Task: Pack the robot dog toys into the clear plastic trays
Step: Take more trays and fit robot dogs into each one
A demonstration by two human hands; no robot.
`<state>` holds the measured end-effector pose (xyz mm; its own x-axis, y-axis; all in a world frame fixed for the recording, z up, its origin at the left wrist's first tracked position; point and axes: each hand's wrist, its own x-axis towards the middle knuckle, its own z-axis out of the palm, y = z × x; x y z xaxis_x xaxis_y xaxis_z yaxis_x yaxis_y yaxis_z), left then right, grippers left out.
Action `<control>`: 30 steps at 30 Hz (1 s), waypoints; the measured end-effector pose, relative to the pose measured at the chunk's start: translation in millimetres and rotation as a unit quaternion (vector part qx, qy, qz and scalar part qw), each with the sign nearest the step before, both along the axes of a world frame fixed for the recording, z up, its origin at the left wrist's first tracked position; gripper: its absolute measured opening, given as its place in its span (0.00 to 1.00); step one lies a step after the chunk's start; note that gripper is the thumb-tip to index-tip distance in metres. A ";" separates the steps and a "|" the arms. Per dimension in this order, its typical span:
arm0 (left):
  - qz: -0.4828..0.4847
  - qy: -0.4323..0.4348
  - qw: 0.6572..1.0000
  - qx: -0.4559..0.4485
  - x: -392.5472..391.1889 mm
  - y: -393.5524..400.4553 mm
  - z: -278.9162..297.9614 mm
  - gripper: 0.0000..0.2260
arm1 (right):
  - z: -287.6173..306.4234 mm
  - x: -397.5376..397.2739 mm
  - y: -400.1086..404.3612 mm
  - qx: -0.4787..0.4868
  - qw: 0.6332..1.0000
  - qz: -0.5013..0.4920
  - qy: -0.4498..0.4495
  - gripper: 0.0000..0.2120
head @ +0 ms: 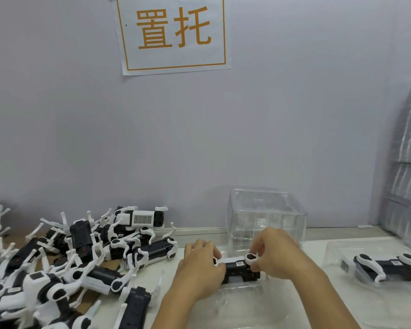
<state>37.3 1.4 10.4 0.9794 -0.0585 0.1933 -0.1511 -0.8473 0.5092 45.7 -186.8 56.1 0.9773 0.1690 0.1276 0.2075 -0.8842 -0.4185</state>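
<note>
The dog lies on its side in the tray directly in front of the person, its long axis running left to right across the view. The left hand grips the dog's left end with curled fingers; the right hand pinches a white leg joint at the dog's right end between thumb and fingertips. Both hands are in contact, one at each end, so neither needs to reach. The dog sits between the palms, below the fingers, and appears only partly seated in the tray cavity; the next move probably calls for folding the leg flat along the body and pressing down. A packed tray lies to the right, the unpacked pile to the left, and an upended empty tray just behind.
</note>
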 end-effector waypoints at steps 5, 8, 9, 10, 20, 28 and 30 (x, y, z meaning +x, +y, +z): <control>0.001 0.003 1.000 0.017 1.0 -0.2 -0.4 0.05 | 1.4 0.6 4.1 -0.002 1.000 0.000 -0.013 0.07; 0.007 0.003 1.000 0.024 0.9 -1.5 -0.5 0.08 | 2.0 1.1 5.4 -0.003 1.000 -0.005 -0.027 0.06; 0.007 0.002 1.000 0.027 0.9 -2.0 -0.8 0.08 | 1.6 0.9 5.9 -0.003 0.999 -0.007 -0.032 0.05; 0.007 0.001 1.000 0.029 0.9 -2.4 -1.2 0.09 | 1.2 0.8 6.2 -0.002 0.999 -0.010 -0.038 0.05; 0.005 -0.001 0.999 0.035 1.3 -2.5 -3.0 0.09 | -4.5 -2.2 5.2 0.077 0.997 -0.029 -0.015 0.11; 0.009 0.001 0.999 0.032 -0.3 -2.2 -2.2 0.08 | 0.2 0.4 1.6 0.061 0.997 -0.020 0.031 0.09; 0.009 0.003 0.999 0.031 -0.8 -2.2 -1.6 0.08 | 3.9 1.9 -2.8 0.045 0.998 -0.009 0.049 0.09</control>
<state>36.6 -0.8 8.8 0.9817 -0.0517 0.1830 -0.1314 -0.8801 0.4562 47.6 -189.6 60.1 0.9887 0.1430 0.0460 0.1461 -0.8449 -0.5146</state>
